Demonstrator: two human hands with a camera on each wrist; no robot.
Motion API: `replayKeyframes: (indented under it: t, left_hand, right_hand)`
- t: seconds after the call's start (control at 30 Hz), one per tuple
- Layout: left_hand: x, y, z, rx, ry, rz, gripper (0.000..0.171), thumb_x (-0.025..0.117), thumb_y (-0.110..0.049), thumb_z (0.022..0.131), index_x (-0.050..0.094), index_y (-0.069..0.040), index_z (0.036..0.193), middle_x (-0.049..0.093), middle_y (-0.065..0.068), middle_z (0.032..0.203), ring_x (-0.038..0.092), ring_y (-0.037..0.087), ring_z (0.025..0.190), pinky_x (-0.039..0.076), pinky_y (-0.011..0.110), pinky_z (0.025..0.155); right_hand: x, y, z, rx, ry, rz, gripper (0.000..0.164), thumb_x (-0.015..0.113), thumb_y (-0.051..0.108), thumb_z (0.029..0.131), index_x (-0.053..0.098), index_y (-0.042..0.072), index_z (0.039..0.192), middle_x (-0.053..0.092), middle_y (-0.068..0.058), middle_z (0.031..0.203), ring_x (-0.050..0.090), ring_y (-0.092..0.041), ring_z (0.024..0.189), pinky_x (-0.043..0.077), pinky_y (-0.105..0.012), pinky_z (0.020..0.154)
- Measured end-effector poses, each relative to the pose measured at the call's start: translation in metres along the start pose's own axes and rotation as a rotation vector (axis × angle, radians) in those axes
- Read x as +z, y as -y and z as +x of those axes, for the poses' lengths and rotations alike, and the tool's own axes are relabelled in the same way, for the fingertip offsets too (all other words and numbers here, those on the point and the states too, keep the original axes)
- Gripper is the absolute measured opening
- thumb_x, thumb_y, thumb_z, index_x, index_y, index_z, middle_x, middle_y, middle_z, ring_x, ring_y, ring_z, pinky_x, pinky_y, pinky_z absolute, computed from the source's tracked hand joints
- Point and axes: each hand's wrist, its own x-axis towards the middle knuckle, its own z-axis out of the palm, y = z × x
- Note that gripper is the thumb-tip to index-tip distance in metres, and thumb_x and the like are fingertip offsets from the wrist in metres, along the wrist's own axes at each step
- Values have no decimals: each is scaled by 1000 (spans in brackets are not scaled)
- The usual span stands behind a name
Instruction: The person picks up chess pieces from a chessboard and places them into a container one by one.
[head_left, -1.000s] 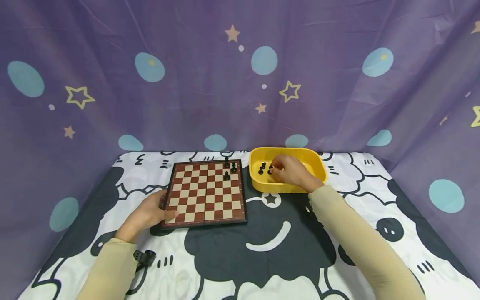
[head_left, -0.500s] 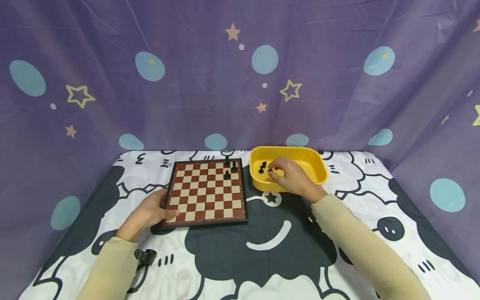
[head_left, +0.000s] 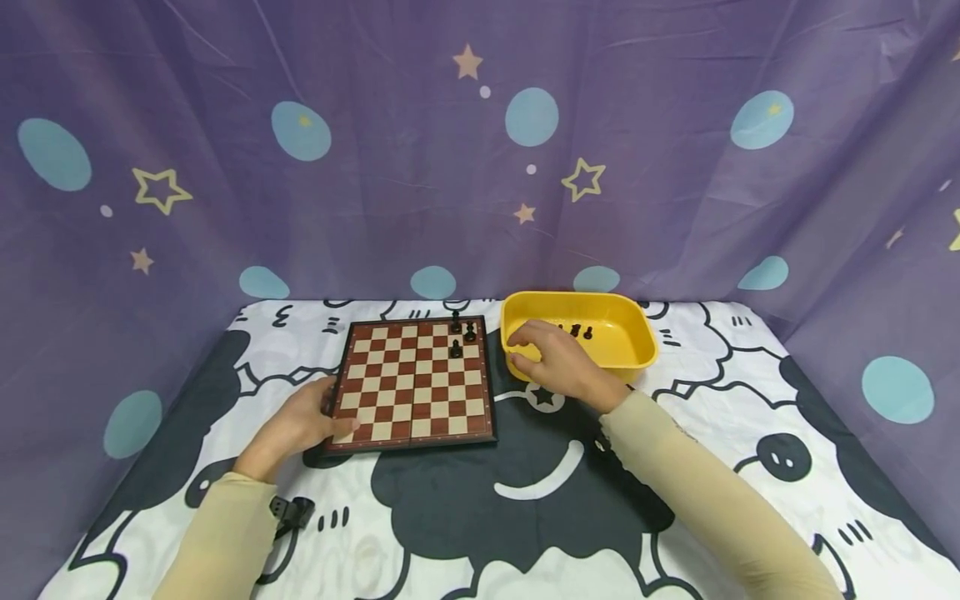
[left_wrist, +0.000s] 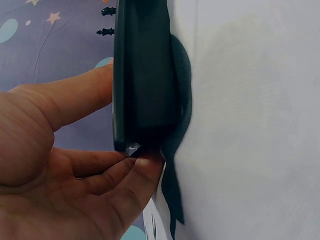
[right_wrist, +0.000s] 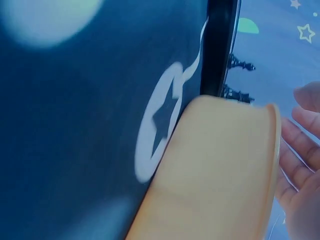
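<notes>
My left hand (head_left: 302,418) grips the chessboard (head_left: 395,406) at its near left corner, thumb over the top edge. The left wrist view shows the fingers curled at the dark side of the board (left_wrist: 147,75). Several black chess pieces stand at the board's far right, one of them a piece (head_left: 456,350) nearest me. My right hand (head_left: 555,360) hovers over the left front rim of the yellow bin (head_left: 633,360), fingers bent and thumb apart. I cannot tell whether a piece is between its fingertips. In the right wrist view the bin wall (right_wrist: 220,165) overlaps its fingers (right_wrist: 300,145).
Black chess pieces (head_left: 576,331) lie in the bin to the right of the hand. A patterned cloth (head_left: 450,508) covers the table. A small black device (head_left: 292,512) with a cord sits by the left sleeve. A purple curtain (head_left: 375,167) hangs behind.
My right hand has moved left across the bin to its left front rim. Pieces to the right of the hand have come into view. The left hand keeps its hold on the board.
</notes>
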Motion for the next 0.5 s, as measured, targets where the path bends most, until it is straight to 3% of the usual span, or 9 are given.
replayKeyframes:
  t: [0.23, 0.5]
  left_hand:
    - [-1, 3, 1, 16, 6, 14, 87, 79, -25, 80, 29, 10, 142, 59, 24, 110, 58, 32, 97, 45, 49, 82]
    - [1, 3, 1, 23, 0, -5, 84, 79, -24, 79, 32, 8, 141, 60, 21, 107, 58, 30, 94, 46, 47, 80]
  right_hand:
    - [15, 11, 17, -64, -26, -6, 20, 69, 22, 88, 69, 11, 105, 66, -1, 102, 59, -20, 97, 46, -37, 87]
    - [33, 18, 38, -57, 34, -33, 25, 69, 23, 88, 69, 11, 110, 66, -1, 106, 60, -23, 99, 43, -41, 90]
